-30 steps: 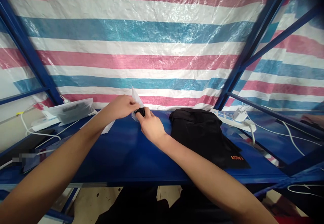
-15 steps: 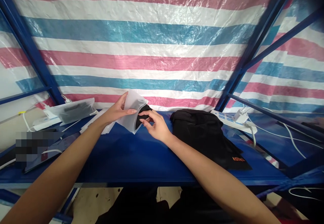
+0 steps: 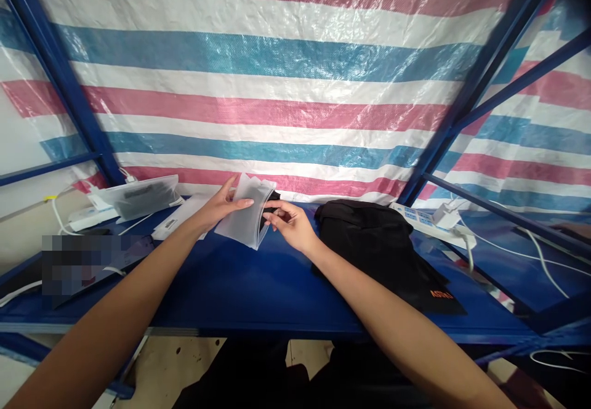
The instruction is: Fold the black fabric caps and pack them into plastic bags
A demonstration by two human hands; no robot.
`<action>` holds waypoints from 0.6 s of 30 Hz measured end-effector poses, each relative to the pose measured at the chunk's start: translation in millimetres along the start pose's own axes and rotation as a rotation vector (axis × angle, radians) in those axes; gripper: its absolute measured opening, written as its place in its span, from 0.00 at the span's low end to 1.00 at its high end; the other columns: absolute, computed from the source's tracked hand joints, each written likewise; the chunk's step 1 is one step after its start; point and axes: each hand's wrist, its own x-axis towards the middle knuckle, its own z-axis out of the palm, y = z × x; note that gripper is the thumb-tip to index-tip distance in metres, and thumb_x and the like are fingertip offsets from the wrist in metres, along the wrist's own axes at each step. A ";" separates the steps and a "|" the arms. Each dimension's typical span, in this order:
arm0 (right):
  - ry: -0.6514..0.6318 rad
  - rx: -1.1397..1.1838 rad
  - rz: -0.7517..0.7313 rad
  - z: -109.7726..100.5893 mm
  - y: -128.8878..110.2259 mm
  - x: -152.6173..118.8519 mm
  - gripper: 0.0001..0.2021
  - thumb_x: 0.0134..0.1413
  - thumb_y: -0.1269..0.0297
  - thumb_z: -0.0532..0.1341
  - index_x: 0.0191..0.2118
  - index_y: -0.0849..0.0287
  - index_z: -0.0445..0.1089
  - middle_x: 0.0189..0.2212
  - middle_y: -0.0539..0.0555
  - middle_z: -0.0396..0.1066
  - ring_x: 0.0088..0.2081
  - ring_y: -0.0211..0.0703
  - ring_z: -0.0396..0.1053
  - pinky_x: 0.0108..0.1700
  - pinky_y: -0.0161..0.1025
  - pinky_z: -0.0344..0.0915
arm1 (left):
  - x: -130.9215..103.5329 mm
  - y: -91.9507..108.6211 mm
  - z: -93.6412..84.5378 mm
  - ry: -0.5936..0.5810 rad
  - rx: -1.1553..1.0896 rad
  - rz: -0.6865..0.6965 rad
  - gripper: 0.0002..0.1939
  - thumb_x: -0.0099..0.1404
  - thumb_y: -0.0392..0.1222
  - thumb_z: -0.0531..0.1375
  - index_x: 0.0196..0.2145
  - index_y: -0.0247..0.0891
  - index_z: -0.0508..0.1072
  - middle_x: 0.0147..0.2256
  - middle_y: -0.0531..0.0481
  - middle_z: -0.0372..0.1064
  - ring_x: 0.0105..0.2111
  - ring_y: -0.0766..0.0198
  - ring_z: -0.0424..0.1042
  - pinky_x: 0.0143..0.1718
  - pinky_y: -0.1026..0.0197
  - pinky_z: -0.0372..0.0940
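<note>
A frosted plastic bag (image 3: 240,224) with a dark folded item (image 3: 273,197) inside stands tilted above the blue tabletop (image 3: 231,292). My left hand (image 3: 227,204) grips the bag from its left side, thumb across the front and fingers behind. At the bag's right opening, my right hand (image 3: 290,225) has its fingertips pinched at the dark item and the bag's edge. Which of the two it actually holds is hard to see. Most of the dark item is hidden by the bag and my fingers.
Black folded fabric (image 3: 364,242) with orange lettering lies to the right, before a white power strip (image 3: 431,224). White papers (image 3: 178,219), another frosted pouch (image 3: 143,196) and a second power strip (image 3: 90,217) are on the left. Blue posts and striped sheeting (image 3: 277,107) stand behind.
The dark item now shows less at the bag's opening, and the bag sits more upright. My right hand stays at the opening. The whole view has shifted slightly.
</note>
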 end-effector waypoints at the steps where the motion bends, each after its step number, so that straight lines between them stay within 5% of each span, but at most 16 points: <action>1: 0.011 0.038 -0.001 0.7 -1.6 0.5 0.19 0.62 0.49 0.71 0.54 0.51 0.75 0.26 0.45 0.73 0.31 0.42 0.77 0.36 0.39 0.73 | -0.6 -0.2 -0.6 -0.032 -0.061 -0.037 0.49 0.64 0.54 0.76 0.76 0.51 0.60 0.63 0.37 0.74 0.63 0.39 0.75 0.60 0.40 0.73; 6: 0.175 0.232 0.067 5.0 3.5 2.9 0.30 0.51 0.49 0.78 0.50 0.49 0.62 0.29 0.40 0.73 0.30 0.40 0.78 0.32 0.35 0.73 | -2.7 -0.9 8.0 -0.029 -0.233 -0.054 0.43 0.60 0.50 0.79 0.69 0.47 0.68 0.56 0.41 0.79 0.55 0.46 0.80 0.55 0.48 0.75; 18: 0.221 0.290 0.169 11.6 1.5 1.2 0.18 0.46 0.55 0.78 0.40 0.57 0.80 0.37 0.54 0.84 0.31 0.43 0.78 0.38 0.41 0.77 | -4.8 -3.0 32.0 0.054 -0.070 0.056 0.41 0.54 0.50 0.82 0.61 0.43 0.72 0.58 0.41 0.76 0.59 0.44 0.77 0.56 0.49 0.74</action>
